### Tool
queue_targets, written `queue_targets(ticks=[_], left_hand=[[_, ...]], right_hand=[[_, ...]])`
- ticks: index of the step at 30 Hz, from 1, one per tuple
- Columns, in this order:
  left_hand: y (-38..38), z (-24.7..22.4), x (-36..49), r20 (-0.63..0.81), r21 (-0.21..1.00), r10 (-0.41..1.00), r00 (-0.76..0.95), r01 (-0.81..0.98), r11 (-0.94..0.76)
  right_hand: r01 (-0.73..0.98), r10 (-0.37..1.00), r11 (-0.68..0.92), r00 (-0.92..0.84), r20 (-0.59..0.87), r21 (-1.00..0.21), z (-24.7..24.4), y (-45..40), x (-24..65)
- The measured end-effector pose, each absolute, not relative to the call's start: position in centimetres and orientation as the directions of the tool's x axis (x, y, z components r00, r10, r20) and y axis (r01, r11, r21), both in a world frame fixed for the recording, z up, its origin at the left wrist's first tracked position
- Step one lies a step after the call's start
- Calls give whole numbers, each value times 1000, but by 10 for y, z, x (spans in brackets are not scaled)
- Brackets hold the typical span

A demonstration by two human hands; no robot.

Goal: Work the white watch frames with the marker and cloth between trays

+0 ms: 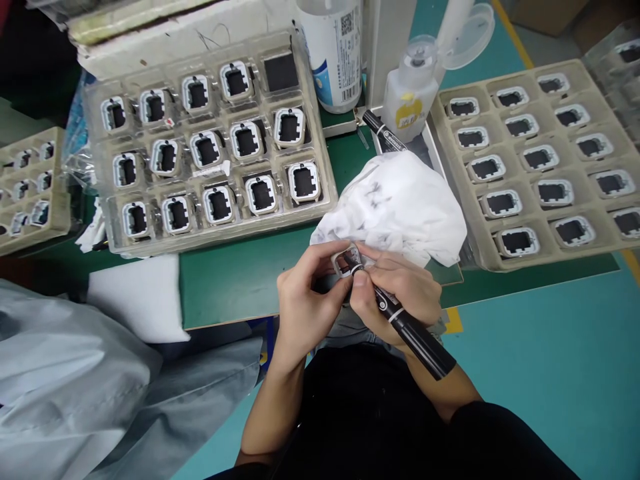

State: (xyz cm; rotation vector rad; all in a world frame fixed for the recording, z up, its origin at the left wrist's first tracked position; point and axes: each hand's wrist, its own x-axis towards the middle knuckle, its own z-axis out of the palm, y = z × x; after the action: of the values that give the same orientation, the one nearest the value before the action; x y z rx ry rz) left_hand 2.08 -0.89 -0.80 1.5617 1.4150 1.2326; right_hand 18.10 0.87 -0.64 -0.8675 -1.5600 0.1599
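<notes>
Between its thumb and fingers, my left hand (313, 297) grips a small square frame part (343, 262) with rounded corners, pale at the rim and dark inside. My right hand (400, 290) is closed round a black marker pen (417, 340), its tip at the edge of the part and its thick end pointing down to the right. Both hands meet just in front of a crumpled white cloth (400, 200) with dark smudges. My fingers hide some of the part.
A clear tray (210, 237) of similar parts lies left, another tray (475, 257) right. Behind the cloth stand a white bottle (330, 60) and a small open-lidded bottle (410, 93), near a second marker (383, 130). A person's grey-blue sleeve (65, 373) is at left, beside a white pad (143, 300).
</notes>
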Motion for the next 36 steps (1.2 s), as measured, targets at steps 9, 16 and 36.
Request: queue_targets(ticks=[9,16,36], left_hand=[[-9,-8,20,186,936,982,-36,311,-166],[-10,-7,21,174,935,984,-42,320,-151],[-11,-9,21,191,926,981,-19,334,-174]], right_hand=[[416,609,698,84,789,-583,-6,9,182],[400,631,680,106,768,-614,-6,10,183],[448,622,669,101,776,-594,-3,10,182]])
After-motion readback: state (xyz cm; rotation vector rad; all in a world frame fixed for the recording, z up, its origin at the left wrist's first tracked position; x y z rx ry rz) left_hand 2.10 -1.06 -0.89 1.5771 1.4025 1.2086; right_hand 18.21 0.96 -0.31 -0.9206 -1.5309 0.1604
